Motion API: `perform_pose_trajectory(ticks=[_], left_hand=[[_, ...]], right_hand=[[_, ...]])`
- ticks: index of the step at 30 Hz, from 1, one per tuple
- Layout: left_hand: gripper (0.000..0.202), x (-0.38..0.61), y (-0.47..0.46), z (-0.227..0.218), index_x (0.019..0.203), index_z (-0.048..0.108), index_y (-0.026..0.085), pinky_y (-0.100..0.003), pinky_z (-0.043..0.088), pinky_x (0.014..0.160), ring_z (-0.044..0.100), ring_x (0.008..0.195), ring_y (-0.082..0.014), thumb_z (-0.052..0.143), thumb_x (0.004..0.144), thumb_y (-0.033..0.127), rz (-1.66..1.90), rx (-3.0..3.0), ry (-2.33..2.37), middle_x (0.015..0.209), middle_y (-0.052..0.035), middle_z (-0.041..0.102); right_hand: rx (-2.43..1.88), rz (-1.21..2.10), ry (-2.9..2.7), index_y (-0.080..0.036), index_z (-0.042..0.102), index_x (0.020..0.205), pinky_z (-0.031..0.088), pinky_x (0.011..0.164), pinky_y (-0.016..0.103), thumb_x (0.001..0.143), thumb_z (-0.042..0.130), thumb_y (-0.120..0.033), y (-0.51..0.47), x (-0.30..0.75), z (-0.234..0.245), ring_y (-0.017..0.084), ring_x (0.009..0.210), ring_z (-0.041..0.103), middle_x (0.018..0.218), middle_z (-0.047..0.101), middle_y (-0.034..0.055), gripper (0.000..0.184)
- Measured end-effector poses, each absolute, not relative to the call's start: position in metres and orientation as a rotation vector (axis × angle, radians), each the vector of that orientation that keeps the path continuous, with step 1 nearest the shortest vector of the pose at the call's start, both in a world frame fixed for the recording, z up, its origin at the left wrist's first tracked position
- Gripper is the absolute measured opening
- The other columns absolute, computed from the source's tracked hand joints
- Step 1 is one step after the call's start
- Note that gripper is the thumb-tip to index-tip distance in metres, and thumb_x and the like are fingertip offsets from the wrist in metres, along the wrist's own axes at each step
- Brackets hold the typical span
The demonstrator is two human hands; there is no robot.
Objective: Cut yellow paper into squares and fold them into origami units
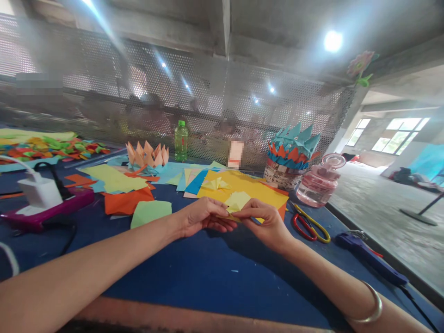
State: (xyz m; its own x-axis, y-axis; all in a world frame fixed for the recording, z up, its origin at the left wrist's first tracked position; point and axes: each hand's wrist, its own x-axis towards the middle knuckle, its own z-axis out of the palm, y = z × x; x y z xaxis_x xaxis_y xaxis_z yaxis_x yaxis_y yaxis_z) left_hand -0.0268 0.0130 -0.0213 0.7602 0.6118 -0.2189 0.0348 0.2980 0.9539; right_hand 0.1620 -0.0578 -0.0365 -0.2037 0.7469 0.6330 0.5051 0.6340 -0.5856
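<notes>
Yellow paper [237,201] is pinched between the left grip [204,216] and right grip [264,223]. A lidded pink jar [319,184] stands near the scissors [308,224].

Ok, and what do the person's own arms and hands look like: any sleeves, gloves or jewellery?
Both arms are bare, with no sleeves in view, and the left hand and right hand wear no gloves. The right forearm carries one thin silver-coloured metal bangle; the left forearm shows none. Neither arm shows cables or markings.
</notes>
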Motion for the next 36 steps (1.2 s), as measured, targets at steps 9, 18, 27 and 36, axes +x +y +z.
perform_pose_trajectory(ticks=[9, 18, 27, 36], left_hand=[[0.031, -0.028, 0.014, -0.026, 0.080, 0.072, 0.011, -0.021, 0.052, 0.065, 0.069, 0.071, -0.0152, 0.075, 0.070, 0.040, 0.450, 1.333, 0.589, 0.078, -0.0100, 0.074], [0.037, -0.023, 0.010, -0.024, 0.073, 0.068, 0.011, -0.024, 0.051, 0.060, 0.067, 0.063, -0.0157, 0.077, 0.065, 0.046, 0.596, 1.477, 0.631, 0.070, -0.0082, 0.073], [0.027, -0.021, 0.008, -0.027, 0.074, 0.067, 0.013, -0.025, 0.053, 0.060, 0.067, 0.060, -0.0155, 0.068, 0.076, 0.039, 0.619, 1.744, 0.622, 0.067, -0.0058, 0.072], [0.028, -0.021, 0.007, -0.027, 0.073, 0.067, 0.013, -0.024, 0.053, 0.059, 0.066, 0.059, -0.0141, 0.069, 0.076, 0.040, 0.607, 1.698, 0.597, 0.066, -0.0051, 0.072]], right_hand=[[-1.021, 0.219, -1.879, -0.025, 0.076, 0.088, 0.047, 0.064, 0.028, 0.082, 0.058, -0.018, -0.054, 0.163, -0.040, 0.016, 0.071, 0.059, 0.074, 0.063, 0.0043, 0.020], [-1.148, 0.462, -1.722, -0.020, 0.059, 0.111, 0.045, 0.067, 0.026, 0.087, 0.053, -0.029, -0.065, 0.158, -0.030, 0.014, 0.072, 0.056, 0.083, 0.062, 0.0011, 0.027], [-1.249, 0.695, -1.716, -0.018, 0.049, 0.064, 0.029, 0.049, 0.022, 0.089, 0.046, -0.052, -0.054, 0.160, -0.041, 0.009, 0.055, 0.036, 0.059, 0.040, -0.0045, 0.042], [-1.263, 0.610, -1.752, -0.016, 0.054, 0.066, 0.029, 0.050, 0.023, 0.087, 0.053, -0.044, -0.056, 0.156, -0.038, 0.010, 0.056, 0.037, 0.060, 0.046, -0.0032, 0.035]])
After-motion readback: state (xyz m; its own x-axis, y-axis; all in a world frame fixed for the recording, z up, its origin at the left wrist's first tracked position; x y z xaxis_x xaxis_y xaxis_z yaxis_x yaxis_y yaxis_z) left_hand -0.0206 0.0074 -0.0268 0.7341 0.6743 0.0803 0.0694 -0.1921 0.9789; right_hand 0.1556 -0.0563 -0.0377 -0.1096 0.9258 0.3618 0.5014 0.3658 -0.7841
